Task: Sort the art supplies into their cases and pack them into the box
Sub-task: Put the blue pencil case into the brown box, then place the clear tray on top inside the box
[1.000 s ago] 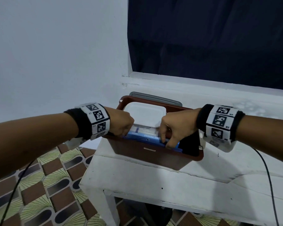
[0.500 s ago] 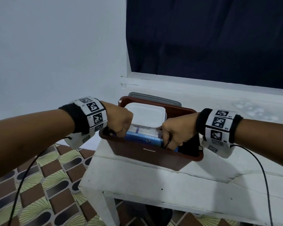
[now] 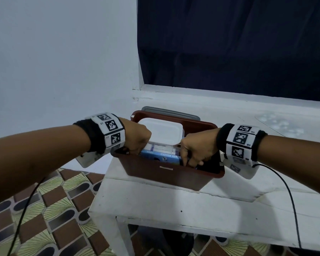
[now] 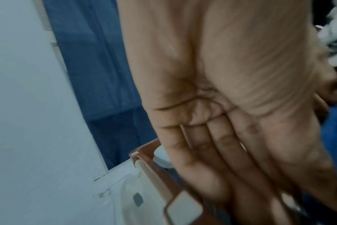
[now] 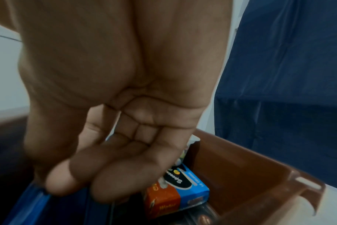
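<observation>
Surroundings: a white bench [image 3: 174, 204] carries a brown box [image 3: 166, 172]; a grey lid [image 3: 170, 112] lies at the box's 12 o'clock, a dark curtain [image 3: 238, 43] hangs beyond, and patterned floor tiles [image 3: 44, 209] spread at 8 o'clock.
In the way: a white lidded container [image 3: 160, 131] fills the far half of the box.
Blue pencil case [image 3: 160, 156]: flat, printed "PENCILS", lying in the box's near half between both hands.
Small orange-and-blue carton [image 5: 179, 193]: deep in the box's 3 o'clock end.
Left hand [image 3: 137, 137]: fingers bent down over the case's 9 o'clock end; grip hidden, cannot tell.
Right hand [image 3: 196, 150]: fingers curled round the case's 3 o'clock end.
</observation>
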